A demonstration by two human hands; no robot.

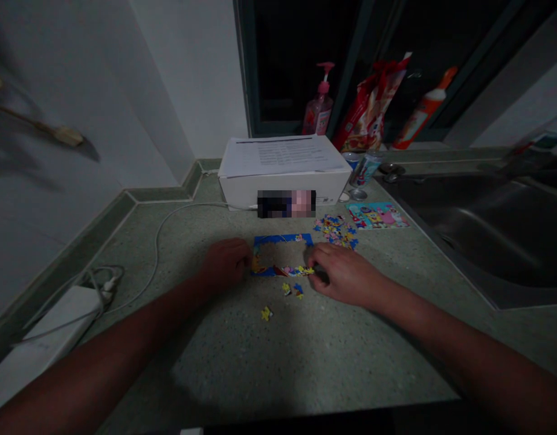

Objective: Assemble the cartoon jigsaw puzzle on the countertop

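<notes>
A partly assembled jigsaw puzzle (284, 238), a rectangular border with a bare middle, lies on the counter between my hands. My left hand (226, 263) rests at its left edge with curled fingers; what they hold, if anything, is hidden. At the lower right corner, my right hand (344, 270) has its fingers pinched on a yellowish puzzle piece (309, 270) against the border. Below the border lie a yellow-and-white loose piece (286, 289), a blue-and-orange loose piece (299, 290) and a yellow loose piece (266, 313).
A pile of puzzle pieces (336, 229) and a colourful picture card (378, 215) lie right. Behind stands a white box (242, 188) with papers and a blurred-out screen (286, 204) against it. A cable (156, 244) runs left to a power strip (63, 320). The sink (482, 229) is right.
</notes>
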